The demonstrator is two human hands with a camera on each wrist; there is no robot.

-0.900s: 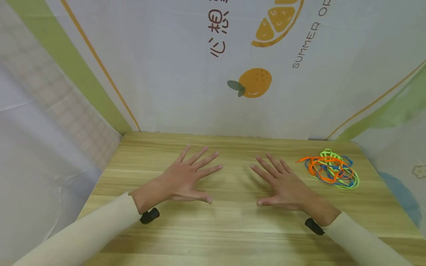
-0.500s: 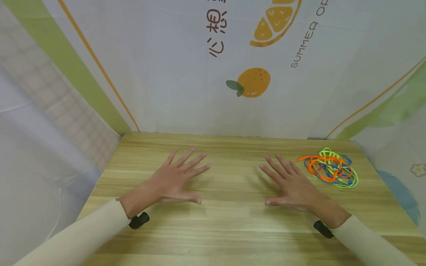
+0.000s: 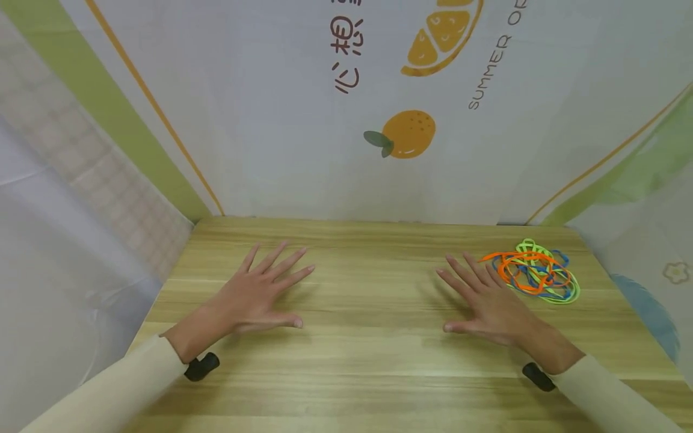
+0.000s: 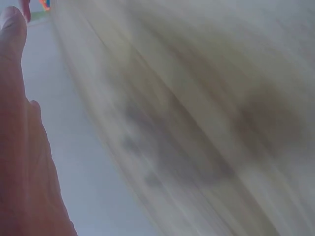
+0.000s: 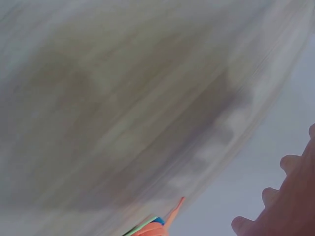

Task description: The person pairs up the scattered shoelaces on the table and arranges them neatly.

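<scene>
My left hand (image 3: pixel 249 300) is spread palm down over the left half of the table, fingers straight and holding nothing. My right hand (image 3: pixel 491 307) is likewise spread over the right half, also holding nothing. Beyond and to the right of its fingertips lies a tangled heap of flat shoelaces (image 3: pixel 538 273) in orange, neon green and blue. In the head view the right fingers partly overlap the heap's left edge; I cannot tell any contact. The right wrist view catches an end of the orange lace (image 5: pixel 172 216) at its bottom. Shadows of the hands fall on the wood.
The wood-grain table (image 3: pixel 373 361) ends at the back against a white curtain (image 3: pixel 303 150) printed with oranges and lettering. Cloth also hangs along the left and right sides. A black wrist device (image 3: pixel 202 367) sits under the left wrist, another black device (image 3: pixel 538 377) under the right.
Both hands have moved apart, the left one further to the left and the right one to the right, nearer the laces. The fingers stay spread. The laces lie as before.
</scene>
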